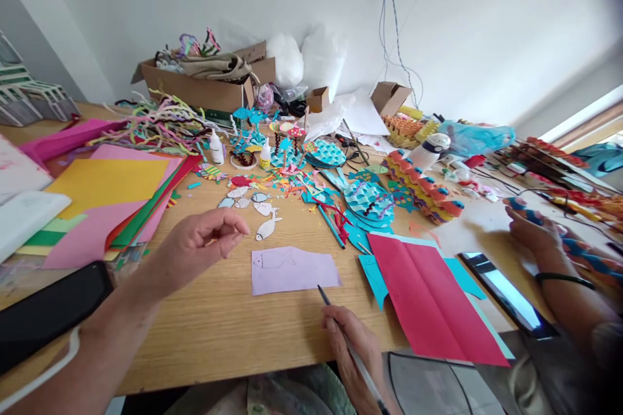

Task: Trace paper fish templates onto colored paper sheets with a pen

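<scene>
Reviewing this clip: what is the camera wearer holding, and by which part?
The right hand holds a pen by its lower part, near the writing tip. No object shows in the left hand.

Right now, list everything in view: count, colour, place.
drawing paper: one, lilac, front
pen: one, grey, front
small fish: several, whitish, middle
marker: one, blue, centre
textured fish: several, blue, centre right
scraps: many, mixed, centre
paper stack: one, multicoloured, left
folded sheet: one, red, front right
phones: two, dark, both sides
bottles: two, whitish, centre
pipe cleaners: many, mixed, back left
cardboard boxes: several, brown, back
carton pieces: several, multicoloured, right
plastic bags: several, white and blue, back
other clutter: uncountable, mixed, along edges
table: one, brown, below
co-worker's hand: one, bare, far right
left hand: one, bare, near drawing paper
right hand: one, bare, holding pen
</scene>
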`<action>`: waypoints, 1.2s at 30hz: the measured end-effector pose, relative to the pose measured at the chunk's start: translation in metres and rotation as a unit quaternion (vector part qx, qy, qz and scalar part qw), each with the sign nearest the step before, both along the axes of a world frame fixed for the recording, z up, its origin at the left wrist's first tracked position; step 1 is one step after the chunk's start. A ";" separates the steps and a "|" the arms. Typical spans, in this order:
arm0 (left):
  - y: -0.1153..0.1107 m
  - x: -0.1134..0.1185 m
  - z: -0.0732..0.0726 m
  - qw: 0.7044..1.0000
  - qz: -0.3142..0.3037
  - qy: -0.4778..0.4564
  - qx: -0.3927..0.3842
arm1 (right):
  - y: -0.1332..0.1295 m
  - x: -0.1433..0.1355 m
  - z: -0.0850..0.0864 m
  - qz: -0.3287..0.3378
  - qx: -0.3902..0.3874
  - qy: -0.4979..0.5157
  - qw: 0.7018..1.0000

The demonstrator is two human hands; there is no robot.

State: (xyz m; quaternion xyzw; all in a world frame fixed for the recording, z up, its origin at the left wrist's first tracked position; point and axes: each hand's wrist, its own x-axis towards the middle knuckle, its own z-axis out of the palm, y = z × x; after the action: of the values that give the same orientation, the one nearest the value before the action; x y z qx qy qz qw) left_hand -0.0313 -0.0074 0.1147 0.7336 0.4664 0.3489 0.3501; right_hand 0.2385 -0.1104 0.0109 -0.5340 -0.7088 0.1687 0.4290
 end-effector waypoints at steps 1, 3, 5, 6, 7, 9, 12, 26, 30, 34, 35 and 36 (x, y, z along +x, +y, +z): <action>-0.006 0.002 0.004 0.999 -0.012 0.024 0.023 | 0.000 0.000 -0.002 0.003 -0.003 0.002 1.000; -0.016 0.010 0.003 0.993 -0.043 0.076 0.073 | 0.000 0.001 -0.005 0.009 -0.006 0.000 1.000; -0.024 0.021 -0.008 0.983 -0.081 0.121 0.114 | 0.000 0.003 -0.007 0.009 -0.005 -0.006 1.000; -0.028 0.027 -0.016 0.977 -0.108 0.138 0.126 | 0.000 0.003 -0.007 0.007 -0.001 -0.010 1.000; -0.031 0.034 -0.025 0.969 -0.136 0.161 0.133 | 0.000 0.005 -0.008 0.005 0.003 -0.014 1.000; -0.036 0.046 -0.041 0.950 -0.174 0.222 0.132 | 0.000 0.007 -0.009 0.005 0.009 -0.022 1.000; -0.037 0.054 -0.057 0.932 -0.184 0.296 0.100 | -0.003 0.010 -0.012 -0.008 0.008 -0.019 1.000; -0.003 0.020 -0.070 0.939 -0.019 0.343 -0.020 | 0.017 0.015 -0.016 -0.014 0.041 -0.080 0.996; -0.004 0.018 -0.084 0.957 -0.051 0.285 0.004 | 0.024 0.014 -0.013 -0.011 0.039 -0.100 0.994; 0.002 0.018 -0.089 0.964 -0.058 0.256 0.039 | 0.033 0.011 -0.015 -0.017 0.030 -0.116 0.993; 0.006 0.019 -0.088 0.964 -0.049 0.256 0.046 | 0.036 0.011 -0.014 -0.016 0.024 -0.118 0.993; 0.011 0.021 -0.085 0.964 -0.037 0.258 0.052 | 0.039 0.010 -0.013 -0.011 0.020 -0.121 0.992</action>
State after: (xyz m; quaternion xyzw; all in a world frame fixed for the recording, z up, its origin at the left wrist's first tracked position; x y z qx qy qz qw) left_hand -0.0107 0.0036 0.0293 0.8327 0.4949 0.1584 0.1914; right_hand 0.2484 -0.0717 -0.0018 -0.5492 -0.7529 0.0840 0.3529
